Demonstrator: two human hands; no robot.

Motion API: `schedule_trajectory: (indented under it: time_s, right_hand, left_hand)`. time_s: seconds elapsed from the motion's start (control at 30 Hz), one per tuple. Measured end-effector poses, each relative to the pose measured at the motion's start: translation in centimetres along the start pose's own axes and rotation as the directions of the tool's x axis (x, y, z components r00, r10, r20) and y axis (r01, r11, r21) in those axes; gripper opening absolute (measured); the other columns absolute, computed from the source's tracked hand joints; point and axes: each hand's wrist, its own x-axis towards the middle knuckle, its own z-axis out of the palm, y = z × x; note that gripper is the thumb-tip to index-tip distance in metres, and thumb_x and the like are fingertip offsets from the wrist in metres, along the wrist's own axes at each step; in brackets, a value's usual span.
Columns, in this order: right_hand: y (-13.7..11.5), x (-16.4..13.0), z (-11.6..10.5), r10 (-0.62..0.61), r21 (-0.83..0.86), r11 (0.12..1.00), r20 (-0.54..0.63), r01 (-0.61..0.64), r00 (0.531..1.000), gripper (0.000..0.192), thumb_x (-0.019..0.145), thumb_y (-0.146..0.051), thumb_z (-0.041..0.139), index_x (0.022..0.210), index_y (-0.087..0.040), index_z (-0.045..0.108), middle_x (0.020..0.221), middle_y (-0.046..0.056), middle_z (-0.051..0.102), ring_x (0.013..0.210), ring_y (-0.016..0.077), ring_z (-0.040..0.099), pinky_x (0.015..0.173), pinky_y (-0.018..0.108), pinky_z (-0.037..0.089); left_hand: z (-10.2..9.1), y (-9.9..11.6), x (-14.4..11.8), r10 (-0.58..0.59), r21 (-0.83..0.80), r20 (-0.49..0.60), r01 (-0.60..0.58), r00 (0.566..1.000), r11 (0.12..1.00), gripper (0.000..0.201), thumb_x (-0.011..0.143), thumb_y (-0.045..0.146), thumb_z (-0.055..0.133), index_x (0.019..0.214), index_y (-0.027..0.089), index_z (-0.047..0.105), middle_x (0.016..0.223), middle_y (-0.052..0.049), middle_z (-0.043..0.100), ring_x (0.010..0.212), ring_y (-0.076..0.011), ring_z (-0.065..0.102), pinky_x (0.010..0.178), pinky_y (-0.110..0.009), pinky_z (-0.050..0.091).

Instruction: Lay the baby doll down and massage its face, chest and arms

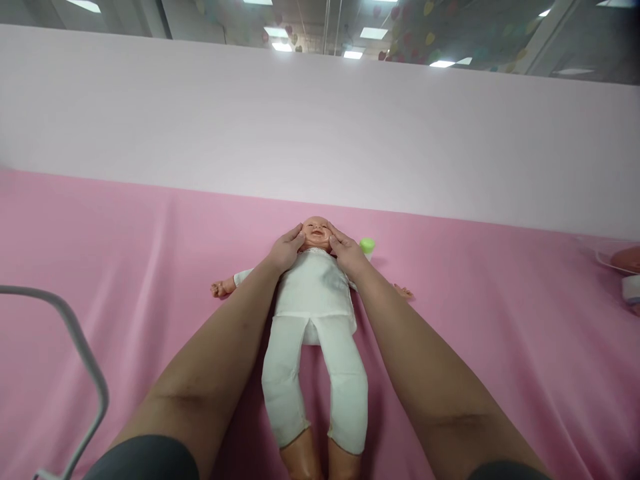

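A baby doll (315, 287) in a white top and white trousers lies on its back, its head (316, 230) at the far end and its legs towards me. My left hand (289, 249) cups one side of the doll's face, its fingers together and pressed to the cheek. On the other cheek lies my right hand (347, 251), its thumb near the jaw, so the head is held between both hands. The doll's arms stretch out sideways, partly hidden behind my forearms. Just beyond my right hand stands a small item with a green top (367, 245), its lower part mostly hidden.
The doll lies on a pink cloth (165, 267) with soft folds. Behind it rises a white wall (320, 127), with glass above. A curved grey metal bar (90, 360) stands at the near left. Part of a clear container (607, 257) shows at the right edge.
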Motion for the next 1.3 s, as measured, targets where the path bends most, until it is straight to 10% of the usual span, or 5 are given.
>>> schedule_trajectory:
  time_s: [0.3, 1.03, 1.3]
  right_hand:
    - [0.5, 0.6, 0.3, -0.003, -0.068, 0.998, -0.047, -0.001, 0.999, 0.081, 0.073, -0.05, 0.088, 0.147, -0.031, 0.06, 0.142, 0.005, 0.068, 0.129, 0.0278, 0.066, 0.115, 0.046, 0.051]
    - [1.0, 1.2, -2.0, -0.055, -0.215, 0.975, 0.034, 0.061, 0.998, 0.056, 0.098, -0.059, 0.061, 0.148, -0.035, 0.06, 0.151, 0.0, 0.063, 0.143, 0.0274, 0.055, 0.124, 0.049, 0.039]
    - [1.1, 1.0, -1.4, -0.054, -0.256, 0.966, -0.026, 0.045, 0.998, 0.07, 0.083, -0.057, 0.078, 0.146, -0.034, 0.058, 0.142, 0.004, 0.068, 0.128, 0.0287, 0.065, 0.114, 0.049, 0.05]
  left_hand:
    - [-0.5, 3.3, -1.0, 0.049, 0.601, 0.075, -0.084, 0.996, 0.795, 0.089, 0.088, 0.067, 0.065, 0.16, 0.019, 0.046, 0.153, -0.015, 0.06, 0.14, -0.0406, 0.055, 0.113, -0.044, 0.044]
    - [-0.9, 2.5, -0.9, 0.004, 0.532, 0.067, -0.039, 0.998, 0.846, 0.083, 0.1, 0.069, 0.041, 0.166, 0.019, 0.035, 0.164, -0.013, 0.046, 0.151, -0.0334, 0.045, 0.122, -0.041, 0.033]
    - [-0.6, 3.3, -1.1, 0.064, 0.592, 0.107, -0.115, 0.992, 0.798, 0.089, 0.09, 0.07, 0.06, 0.161, 0.02, 0.044, 0.148, -0.013, 0.064, 0.137, -0.0384, 0.058, 0.113, -0.041, 0.043]
